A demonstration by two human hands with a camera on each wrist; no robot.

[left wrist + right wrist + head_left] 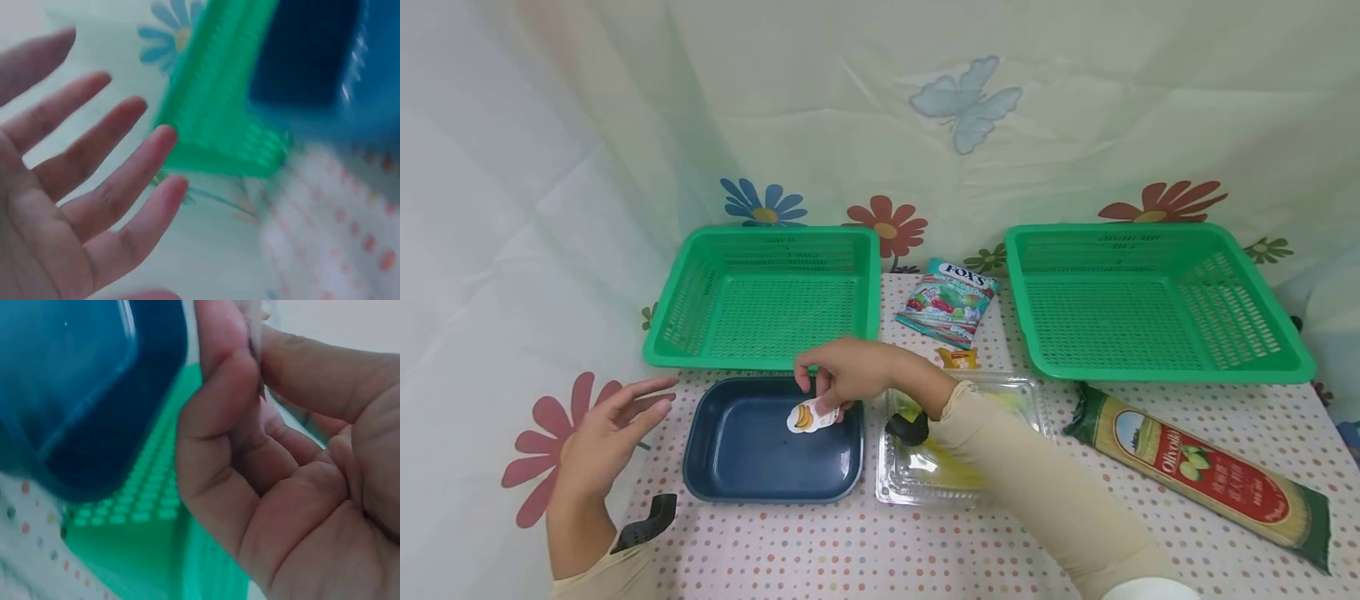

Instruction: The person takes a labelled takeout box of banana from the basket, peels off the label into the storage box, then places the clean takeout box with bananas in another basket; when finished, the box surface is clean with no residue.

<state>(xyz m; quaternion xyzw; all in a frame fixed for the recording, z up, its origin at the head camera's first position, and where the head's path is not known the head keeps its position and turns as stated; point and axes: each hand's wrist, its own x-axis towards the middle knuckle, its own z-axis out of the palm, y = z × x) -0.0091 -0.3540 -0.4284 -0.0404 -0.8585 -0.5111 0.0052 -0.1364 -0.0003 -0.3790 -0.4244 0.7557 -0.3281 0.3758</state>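
Note:
My right hand (pixel 850 371) pinches a small white piece with a rounded edge and a banana picture, perhaps a label or card (pixel 805 417), between thumb and fingers. It is held above the dark blue tray (pixel 745 493). In the right wrist view only the thin edge of the white piece (pixel 255 331) shows between thumb and fingers. To the left of the tray, my left hand (pixel 602 442) is raised with nothing in it. The left wrist view shows its fingers (pixel 119 194) spread and fairly straight.
Behind stand two green baskets (pixel 872 317) (pixel 1157 373). Between them lie a Fox's candy bag (pixel 951 302) and a small yellow packet (pixel 957 358). A clear plastic box (pixel 917 497) with yellow contents sits under my right forearm. A spaghetti pack (pixel 1202 475) lies at right.

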